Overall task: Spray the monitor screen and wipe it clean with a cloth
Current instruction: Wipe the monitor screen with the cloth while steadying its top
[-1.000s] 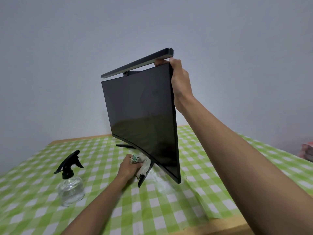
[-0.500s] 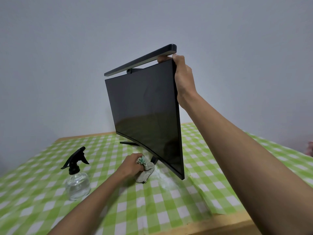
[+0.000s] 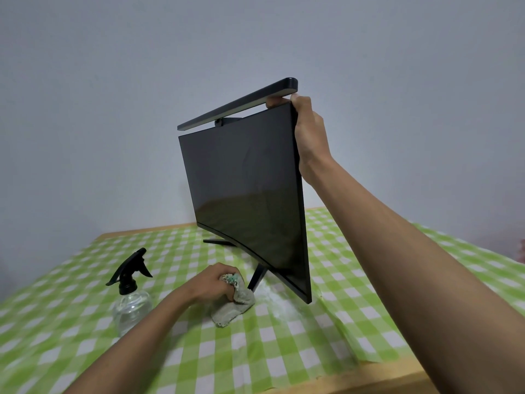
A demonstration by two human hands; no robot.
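Change: my left hand [image 3: 211, 282] has drawn the cloth [image 3: 231, 304] back from the monitor's foot over the last second; it now lies on the surface [image 3: 284, 362] in front of the monitor [image 3: 244, 191], well below the screen.
Meaning: I read this as the wiping pass ending or pausing, since the cloth is off the glass and resting down.
Left hand: fingers curled tight on the cloth's upper end, the rest of it trailing on the checked surface.
Right hand: my right hand [image 3: 308, 135] stays clamped on the monitor's upper right corner, fingertips tucked under the light bar [image 3: 238, 105] on top.
Monitor place: standing on its stand near the far edge of the surface, tipped forward a little.
Monitor facing: the dark screen points toward me and to my left.
Long axis: runs from far left to near right, the right edge nearest me.
Spray bottle: the spray bottle [image 3: 130, 291] stands upright left of the monitor, untouched, nozzle pointing left.
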